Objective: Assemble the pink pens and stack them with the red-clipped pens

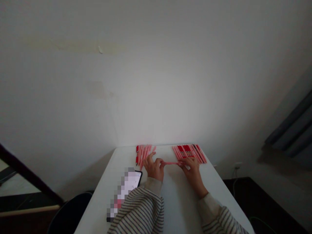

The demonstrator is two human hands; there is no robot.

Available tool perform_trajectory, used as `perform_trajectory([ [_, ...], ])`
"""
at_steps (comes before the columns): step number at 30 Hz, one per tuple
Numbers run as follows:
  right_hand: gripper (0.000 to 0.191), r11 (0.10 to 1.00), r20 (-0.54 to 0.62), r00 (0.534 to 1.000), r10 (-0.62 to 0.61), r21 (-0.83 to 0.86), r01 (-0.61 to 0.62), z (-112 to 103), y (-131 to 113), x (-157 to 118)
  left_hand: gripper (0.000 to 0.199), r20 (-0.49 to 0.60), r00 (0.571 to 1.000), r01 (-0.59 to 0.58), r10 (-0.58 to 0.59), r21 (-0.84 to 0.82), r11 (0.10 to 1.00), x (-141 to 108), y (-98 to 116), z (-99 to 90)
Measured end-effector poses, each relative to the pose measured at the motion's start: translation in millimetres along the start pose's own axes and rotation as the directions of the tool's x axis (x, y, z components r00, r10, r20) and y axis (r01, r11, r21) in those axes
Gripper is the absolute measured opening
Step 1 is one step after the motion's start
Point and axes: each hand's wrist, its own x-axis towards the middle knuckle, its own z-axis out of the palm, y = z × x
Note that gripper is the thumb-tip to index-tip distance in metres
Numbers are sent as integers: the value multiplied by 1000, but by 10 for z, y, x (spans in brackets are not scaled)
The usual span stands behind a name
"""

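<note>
Between my two hands a slim pink pen-like stick (170, 163) is stretched level above the white table. The fingers of my left hand (154, 167) pinch its left end, with the other fingers raised. My right hand (190, 169) grips the opposite end between thumb and fingers. Just beyond my left hand lies a row of similar pink sticks (144, 152), with a red one at its left edge. A second group of pink and red sticks (201, 154) lies side by side past my right hand. The exact kind of stick is too small to make out.
A phone (129, 188), partly blurred out, lies left of my left forearm on the white table (177, 208). The table's far edge meets a pale wall (156, 81). Dark curtain-like fabric (292, 130) hangs at the right, and a dark rounded object (70, 214) stands at the lower left.
</note>
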Motion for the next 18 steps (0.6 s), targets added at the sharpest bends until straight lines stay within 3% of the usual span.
perform_trajectory([
  [4,37,958,-21,988,153,250,-143,-16,2,10,27,32,999,37,-38,17,999,-8,3,-3],
  [7,38,860,20,957,291,432,-271,-14,-6,20,29,83,996,42,-44,27,999,-12,21,-20],
  [10,35,668,107,921,376,657,-349,15,-36,27,29,115,993,38,-40,18,999,-9,38,-40],
  [12,31,548,120,914,387,768,-333,46,-81,37,28,124,992,36,-36,2,999,-8,53,-52],
  [14,28,460,103,912,397,837,-295,82,-148,55,28,139,990,25,-22,-21,999,-8,74,-63],
  [18,29,159,224,882,414,937,-312,175,-286,102,31,168,986,-4,14,-56,998,-14,123,-84],
])
